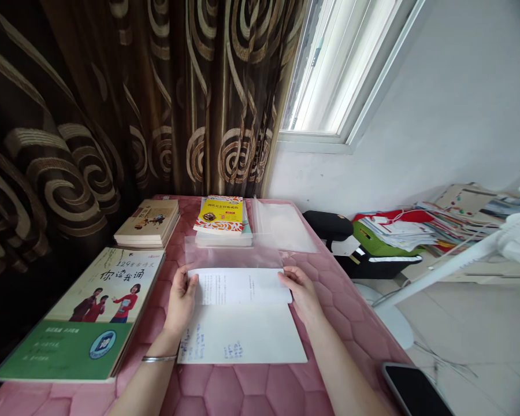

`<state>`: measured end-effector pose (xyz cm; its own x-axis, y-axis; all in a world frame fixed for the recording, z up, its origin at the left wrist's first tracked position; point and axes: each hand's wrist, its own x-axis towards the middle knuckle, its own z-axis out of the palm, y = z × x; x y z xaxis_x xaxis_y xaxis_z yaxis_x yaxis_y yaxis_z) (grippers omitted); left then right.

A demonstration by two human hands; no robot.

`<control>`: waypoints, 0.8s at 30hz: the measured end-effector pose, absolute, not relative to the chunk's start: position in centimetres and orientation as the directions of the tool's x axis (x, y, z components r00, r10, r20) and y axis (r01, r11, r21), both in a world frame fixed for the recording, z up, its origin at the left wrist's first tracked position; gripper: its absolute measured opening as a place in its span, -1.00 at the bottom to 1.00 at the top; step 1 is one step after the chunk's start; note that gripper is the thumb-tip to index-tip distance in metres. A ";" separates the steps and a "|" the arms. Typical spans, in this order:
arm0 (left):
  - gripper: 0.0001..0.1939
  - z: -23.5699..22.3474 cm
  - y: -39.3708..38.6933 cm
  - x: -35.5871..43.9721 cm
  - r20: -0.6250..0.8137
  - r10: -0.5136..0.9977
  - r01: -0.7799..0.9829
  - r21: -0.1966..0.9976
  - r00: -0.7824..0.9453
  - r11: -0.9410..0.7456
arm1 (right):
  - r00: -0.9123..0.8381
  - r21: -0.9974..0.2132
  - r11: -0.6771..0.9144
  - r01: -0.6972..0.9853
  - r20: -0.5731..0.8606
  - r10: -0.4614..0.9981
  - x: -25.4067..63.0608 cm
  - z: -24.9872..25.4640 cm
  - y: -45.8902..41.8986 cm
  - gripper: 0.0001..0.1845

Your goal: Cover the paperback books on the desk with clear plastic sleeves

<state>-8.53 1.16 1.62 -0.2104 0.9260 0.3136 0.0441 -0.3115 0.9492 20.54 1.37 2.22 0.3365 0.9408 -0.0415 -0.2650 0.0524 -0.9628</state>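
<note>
Pink quilted cover (251, 387) meets patterned brown curtain (208, 104).

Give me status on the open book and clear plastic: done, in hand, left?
Done: book opened; clear plastic at its far edge.
In hand: left hand and right hand grip the book's far part, one per side.
Left, probably: near page, which looks uncovered; spare plastic lies flat at the back, no book visible in it.
</note>
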 end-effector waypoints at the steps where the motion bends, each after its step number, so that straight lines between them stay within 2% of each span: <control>1: -0.73 1.6 1.2 -8.5 0.314 0.926 0.046 0.949 -0.209 -0.312 | 0.341 -0.956 0.056 -0.286 -0.047 0.939 20.6 2.3 1.4 -0.54; 4: -0.72 1.6 1.2 -8.5 0.312 0.925 0.060 0.950 -0.216 -0.306 | 0.310 -0.940 0.026 -0.340 -0.086 0.947 20.6 2.6 1.2 -0.45; 8: -0.69 1.5 1.2 -8.6 0.295 0.929 0.058 0.955 -0.223 -0.290 | 0.234 -0.939 -0.010 -0.345 -0.096 0.968 20.6 3.0 0.9 -0.53; 11: -0.65 1.5 1.1 -8.6 0.276 0.930 0.052 0.961 -0.242 -0.271 | 0.255 -0.938 0.029 -0.346 -0.065 0.965 20.6 2.9 0.9 -0.56; 24: -0.72 1.8 1.1 -8.5 0.302 0.921 0.083 0.953 -0.244 -0.290 | 0.342 -0.977 0.152 -0.153 0.092 0.935 20.7 2.1 1.3 -0.52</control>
